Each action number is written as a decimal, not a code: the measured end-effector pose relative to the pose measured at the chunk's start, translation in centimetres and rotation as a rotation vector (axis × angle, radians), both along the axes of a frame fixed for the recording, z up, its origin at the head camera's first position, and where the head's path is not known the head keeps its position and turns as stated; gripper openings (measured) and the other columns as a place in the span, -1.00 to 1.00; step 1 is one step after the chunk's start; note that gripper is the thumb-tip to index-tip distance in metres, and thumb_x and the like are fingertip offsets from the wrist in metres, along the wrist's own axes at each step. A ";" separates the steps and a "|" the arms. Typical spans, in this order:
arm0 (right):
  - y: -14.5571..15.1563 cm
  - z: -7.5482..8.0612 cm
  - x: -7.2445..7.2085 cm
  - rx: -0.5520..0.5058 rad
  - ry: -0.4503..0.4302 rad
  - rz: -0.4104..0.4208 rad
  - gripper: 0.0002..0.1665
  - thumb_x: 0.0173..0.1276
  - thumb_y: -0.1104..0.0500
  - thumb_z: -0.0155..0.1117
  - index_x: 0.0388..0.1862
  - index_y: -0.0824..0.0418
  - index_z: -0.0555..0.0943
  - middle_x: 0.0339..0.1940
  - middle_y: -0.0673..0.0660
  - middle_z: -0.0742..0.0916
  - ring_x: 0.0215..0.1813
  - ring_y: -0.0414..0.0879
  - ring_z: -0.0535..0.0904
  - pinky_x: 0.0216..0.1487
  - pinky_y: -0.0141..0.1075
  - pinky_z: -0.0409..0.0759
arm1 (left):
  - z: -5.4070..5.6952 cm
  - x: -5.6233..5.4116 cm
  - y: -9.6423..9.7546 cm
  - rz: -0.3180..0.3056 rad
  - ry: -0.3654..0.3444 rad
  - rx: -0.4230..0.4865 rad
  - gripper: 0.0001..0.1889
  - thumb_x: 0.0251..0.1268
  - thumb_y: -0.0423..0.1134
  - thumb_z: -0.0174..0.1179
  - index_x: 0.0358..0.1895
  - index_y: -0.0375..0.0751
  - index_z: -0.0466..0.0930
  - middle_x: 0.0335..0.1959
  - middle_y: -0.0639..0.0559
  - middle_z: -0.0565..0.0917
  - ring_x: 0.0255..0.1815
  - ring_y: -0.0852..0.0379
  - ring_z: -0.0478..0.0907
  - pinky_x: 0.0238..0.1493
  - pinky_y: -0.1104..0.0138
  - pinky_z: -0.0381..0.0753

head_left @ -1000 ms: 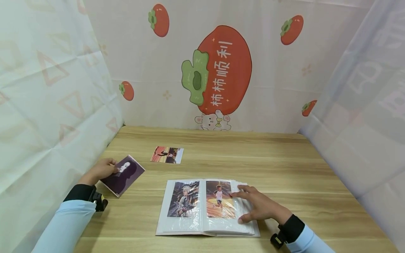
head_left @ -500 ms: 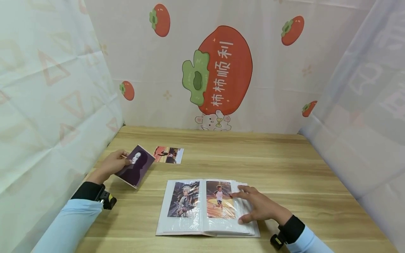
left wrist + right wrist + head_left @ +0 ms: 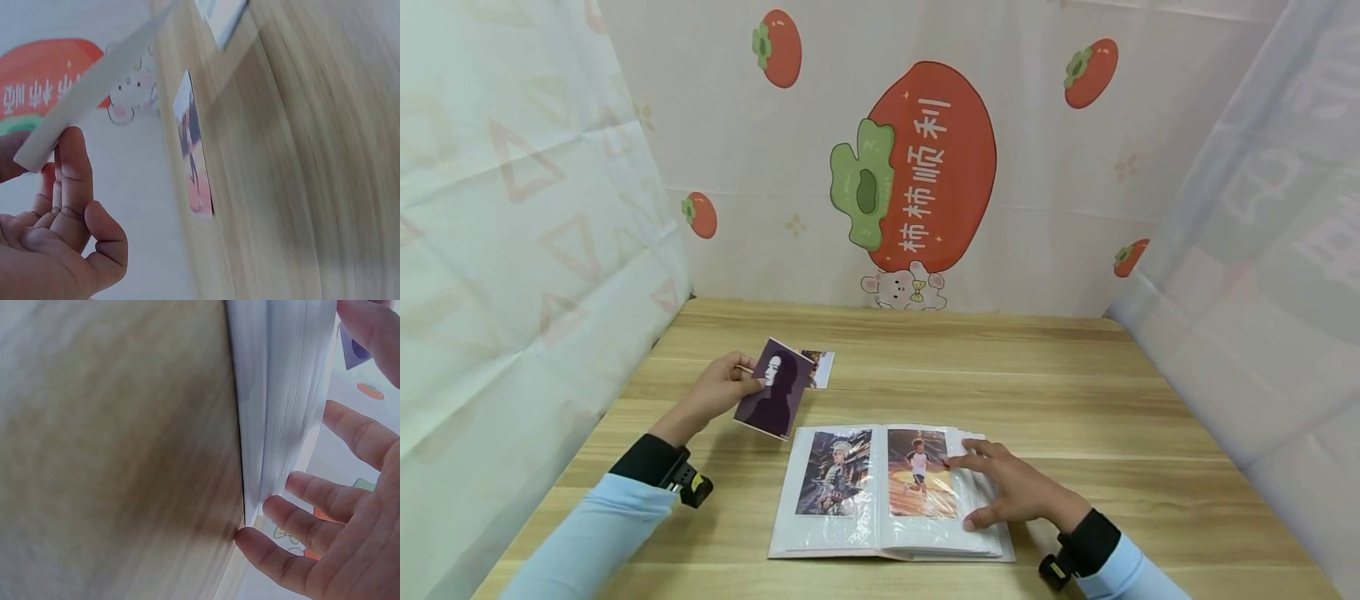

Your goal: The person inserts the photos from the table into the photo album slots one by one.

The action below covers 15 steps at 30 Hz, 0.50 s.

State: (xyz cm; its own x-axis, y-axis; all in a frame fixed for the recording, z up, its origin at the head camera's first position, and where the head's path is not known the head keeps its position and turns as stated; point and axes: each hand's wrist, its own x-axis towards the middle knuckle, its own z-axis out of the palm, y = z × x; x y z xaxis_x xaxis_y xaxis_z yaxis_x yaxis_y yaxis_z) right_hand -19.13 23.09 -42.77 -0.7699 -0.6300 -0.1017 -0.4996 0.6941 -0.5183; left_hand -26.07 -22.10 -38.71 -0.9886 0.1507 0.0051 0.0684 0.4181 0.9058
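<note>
Between thumb and fingers, my left hand [image 3: 718,387] pinches a photo print [image 3: 775,396] showing a pale-faced figure in dark purple. The left wrist view has this photo [image 3: 87,94] nearly edge-on, raised above the table. Behind it in the head view, a second photo [image 3: 822,369] lies on the tabletop, partly covered. An open photo album [image 3: 880,537] lies in front, each page holding a picture in a clear sleeve. My right hand [image 3: 1018,483] rests with spread fingers on the album's right page. In the right wrist view, fingertips touch the edge of the page stack [image 3: 290,394].
The wood-grain table [image 3: 1075,392] runs back to a white cloth [image 3: 1045,167] printed with red persimmons. Similar cloth walls [image 3: 512,250] stand along the left and right sides.
My left hand has carried the purple photo rightward, toward the album, and it now overlaps the photo lying on the table. My right hand has stayed on the album.
</note>
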 end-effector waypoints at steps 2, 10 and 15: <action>0.0 0.0 0.0 -0.001 -0.001 -0.002 -0.08 -0.07 -0.25 0.44 0.29 0.02 0.42 0.35 0.32 0.28 0.31 0.37 0.12 0.07 0.30 0.23 | 0.0 0.2 0.8 -0.018 0.011 0.018 -0.77 0.24 -0.44 0.13 -0.12 -0.47 0.33 -0.42 -0.13 0.60 -0.42 0.11 0.57 -0.36 0.33 0.53; 0.1 -0.1 0.0 0.001 -0.002 0.005 -0.07 -0.07 -0.27 0.43 0.30 0.02 0.42 0.35 0.32 0.28 0.31 0.37 0.12 0.06 0.29 0.24 | -0.1 1.0 3.9 -0.007 0.033 0.052 -0.79 0.21 -0.44 0.17 -0.15 -0.42 0.37 -0.44 -0.10 0.60 -0.41 0.07 0.56 -0.36 0.31 0.52; 0.0 -0.2 -0.1 -0.002 -0.003 0.002 -0.07 -0.07 -0.26 0.44 0.30 0.02 0.42 0.35 0.33 0.28 0.31 0.37 0.12 0.06 0.29 0.24 | 0.1 1.4 5.6 -0.024 0.033 0.100 -0.78 0.18 -0.46 0.18 -0.15 -0.45 0.39 -0.47 -0.10 0.60 -0.45 0.10 0.55 -0.38 0.33 0.51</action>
